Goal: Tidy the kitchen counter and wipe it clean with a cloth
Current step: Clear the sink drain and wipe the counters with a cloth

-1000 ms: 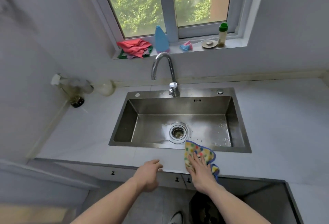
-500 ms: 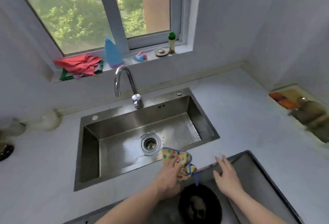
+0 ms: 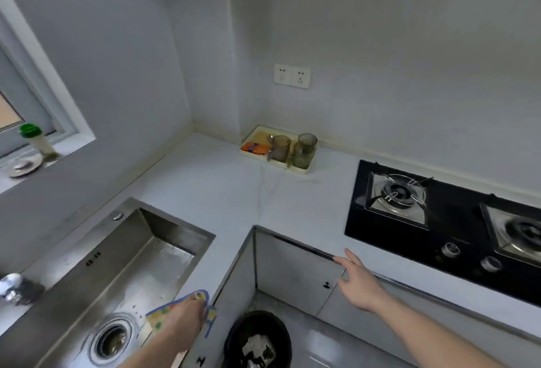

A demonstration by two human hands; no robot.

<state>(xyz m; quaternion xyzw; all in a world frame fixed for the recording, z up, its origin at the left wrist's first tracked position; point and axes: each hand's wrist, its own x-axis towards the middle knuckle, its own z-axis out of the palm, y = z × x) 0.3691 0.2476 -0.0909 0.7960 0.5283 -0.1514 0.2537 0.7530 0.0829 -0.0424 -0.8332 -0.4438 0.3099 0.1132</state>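
Fingers of the left hand (image 3: 183,319) lie on top of the cloth (image 3: 175,309) and push it down on the front edge of the counter (image 3: 222,192), right by the sink (image 3: 123,274). You cannot see if they curl round it or just press flat. The cloth is yellow with dots and a blue edge. Part of it sticks out past the fingertips toward the sink, and a blue bit hangs off the counter edge on the other side of the fingers.

The right hand (image 3: 361,282) is open and holds nothing. Its fingers are straight and spread, and the fingertips touch or nearly touch the front edge of the counter, just before the black stove (image 3: 439,230). It is hard to tell if they really touch.

Past both sets of fingers the counter turns a corner. A big bare white part lies between the sink and the stove, with lots of room. Far beyond the fingers, in the back corner by the wall, sits a tray (image 3: 278,167) with cups (image 3: 304,151) and an orange packet (image 3: 256,147) in it.

Below the fingers, on the floor between the two hands, stands a black bin (image 3: 257,338) with white stuff inside. Far to the left of the left fingers, a bottle with a green cap (image 3: 35,140) and a small dish (image 3: 25,165) sit on the window ledge.
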